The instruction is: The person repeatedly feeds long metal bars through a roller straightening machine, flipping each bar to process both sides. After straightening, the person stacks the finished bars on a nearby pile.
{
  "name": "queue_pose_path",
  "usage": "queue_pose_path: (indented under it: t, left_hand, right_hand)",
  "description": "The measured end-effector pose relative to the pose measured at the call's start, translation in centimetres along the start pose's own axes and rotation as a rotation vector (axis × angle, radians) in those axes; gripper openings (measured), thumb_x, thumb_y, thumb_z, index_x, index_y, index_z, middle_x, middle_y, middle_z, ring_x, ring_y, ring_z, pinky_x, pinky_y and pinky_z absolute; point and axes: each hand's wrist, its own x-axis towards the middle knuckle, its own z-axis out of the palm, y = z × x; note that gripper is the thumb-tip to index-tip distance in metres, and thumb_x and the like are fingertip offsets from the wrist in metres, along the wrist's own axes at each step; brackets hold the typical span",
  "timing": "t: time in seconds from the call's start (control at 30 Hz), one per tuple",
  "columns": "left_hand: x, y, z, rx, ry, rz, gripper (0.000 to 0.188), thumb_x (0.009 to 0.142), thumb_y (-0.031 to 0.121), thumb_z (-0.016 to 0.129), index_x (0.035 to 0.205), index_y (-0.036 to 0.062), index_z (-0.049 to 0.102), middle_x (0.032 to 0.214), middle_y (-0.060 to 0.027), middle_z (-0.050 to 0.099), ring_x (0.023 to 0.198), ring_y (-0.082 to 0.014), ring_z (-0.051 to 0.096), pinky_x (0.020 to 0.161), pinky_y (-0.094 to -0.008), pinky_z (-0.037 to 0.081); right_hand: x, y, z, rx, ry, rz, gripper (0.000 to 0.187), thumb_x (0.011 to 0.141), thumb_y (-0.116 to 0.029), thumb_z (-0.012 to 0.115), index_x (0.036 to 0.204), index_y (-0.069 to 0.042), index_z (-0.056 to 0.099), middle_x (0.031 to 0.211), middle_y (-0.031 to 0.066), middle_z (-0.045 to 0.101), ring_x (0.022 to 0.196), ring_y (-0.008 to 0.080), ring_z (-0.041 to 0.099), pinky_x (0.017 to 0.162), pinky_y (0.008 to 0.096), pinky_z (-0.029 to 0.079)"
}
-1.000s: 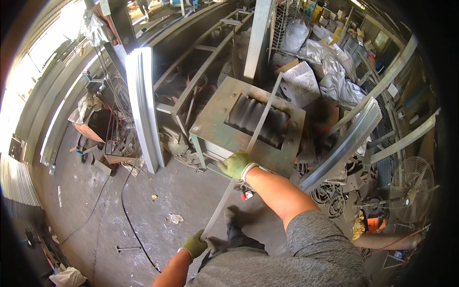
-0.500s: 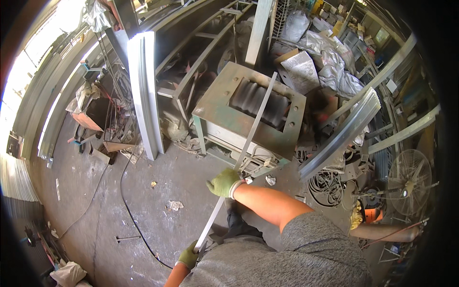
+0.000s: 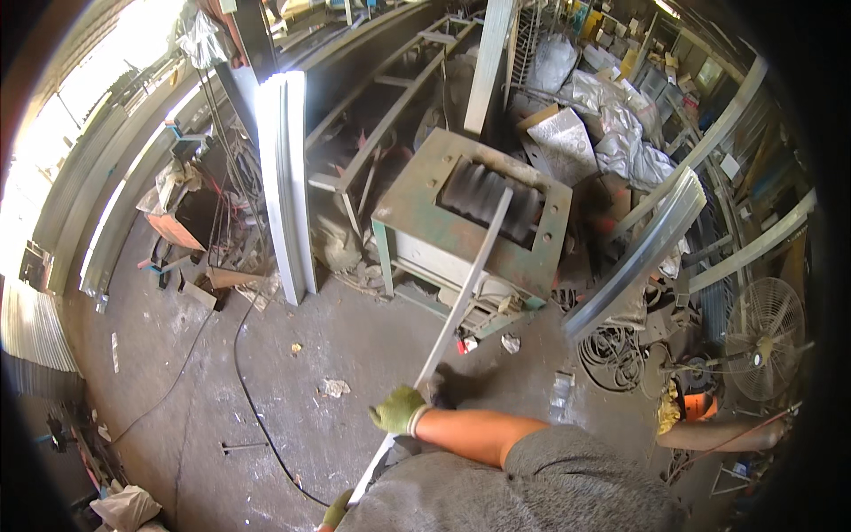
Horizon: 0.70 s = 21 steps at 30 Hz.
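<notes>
Right grip [image 3: 398, 411] is clasping a metal strip [image 3: 461, 312], its long axis running forward-right; left grip [image 3: 337, 511] is clasping behind-left.

Fan [image 3: 764, 341] at right, coiled cable [image 3: 596, 368] left of it, orange item [image 3: 698, 406] near fan. Silver sheeting [image 3: 620, 111] far right. Upright metal bundle [image 3: 285, 177] left of centre. On floor [image 3: 292, 417], left: black cable [image 3: 247, 403], thin bar [image 3: 245, 447] just beside it, crumpled scrap [image 3: 334, 387]. Pale bag [image 3: 127, 508] near left.
</notes>
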Motion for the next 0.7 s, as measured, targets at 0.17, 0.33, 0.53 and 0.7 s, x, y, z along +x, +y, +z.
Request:
queue_pose_path:
  t: [0.17,0.33,0.53,0.7]
  left_hand:
    - [3.0,4.5,0.8,-0.037,-0.040,-0.126,0.056,0.101,0.035,0.071,0.153,0.0176,0.057,0.126,-0.0175,0.077,0.122,-0.0331,0.073,0.102,-0.0442,0.054]
    - [13.0,15.2,2.4,0.355,0.163,-0.112,0.056,0.095,0.045,0.073,0.144,0.0203,0.064,0.119,-0.0208,0.077,0.112,-0.0439,0.073,0.095,-0.0508,0.058]
    - [19.1,23.7,1.8,0.225,0.189,0.005,0.048,0.096,0.045,0.080,0.124,0.0068,0.073,0.107,-0.0160,0.080,0.099,-0.0294,0.076,0.089,-0.0396,0.059]
    - [19.1,22.3,-0.8,-0.089,0.047,-0.145,0.045,0.096,0.031,0.084,0.125,-0.0021,0.077,0.110,-0.0083,0.081,0.099,-0.0144,0.071,0.090,-0.0334,0.058]
  right_hand:
    - [0.9,3.9,-1.8,-0.048,0.006,0.046,0.063,0.108,-0.049,0.042,0.079,-0.011,0.082,0.080,0.0165,0.078,0.077,0.0385,0.076,0.082,0.0551,0.056]
    - [3.7,16.5,-10.9,-0.175,0.265,0.068,0.060,0.108,-0.048,0.044,0.076,-0.014,0.081,0.073,0.0141,0.076,0.070,0.0372,0.073,0.079,0.0534,0.054]
    - [7.4,24.6,-17.5,-0.192,0.724,0.102,0.053,0.102,-0.042,0.060,0.060,-0.010,0.072,0.064,0.0105,0.071,0.067,0.0344,0.070,0.079,0.0488,0.054]
    - [7.4,25.4,-14.2,-0.092,0.648,-0.192,0.042,0.099,-0.037,0.068,0.065,-0.012,0.070,0.068,0.0081,0.069,0.075,0.0307,0.068,0.079,0.0456,0.053]
